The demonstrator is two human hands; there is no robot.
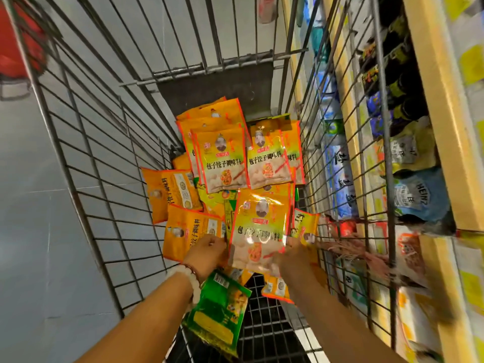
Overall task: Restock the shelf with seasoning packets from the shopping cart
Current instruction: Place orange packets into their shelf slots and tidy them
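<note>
Deep inside a wire shopping cart [86,163], a person reaches with both hands for an orange packet of bun-and-dumpling seasoning [258,229] lying on top of a loose heap of the same packets. At far left the grey tiled floor [31,231] shows through the cart's bars. The left hand [207,254], with a pale bead bracelet [183,277] at the wrist, has its fingers curled at the packet's lower left edge, apparently pinching it; a green packet [217,315] sits just below that wrist, and whether any finger holds it cannot be told. The right hand [292,254] is blurred as it meets the packet's lower right corner, fingers seemingly closing on the glossy film, though the exact hold cannot be made out. More orange packets [222,161] lean upright toward the cart's far end, others lie face down beside them. To the right, beyond the cart's side, the shelf [440,132] carries bottles and a Heinz pouch [419,203].

The likely trouble: slick film held only by its edges could slip free and drop back into the heap, and lifting it could drag neighbouring packets askew. Swinging right, the packet might catch the cart's wire side.
</note>
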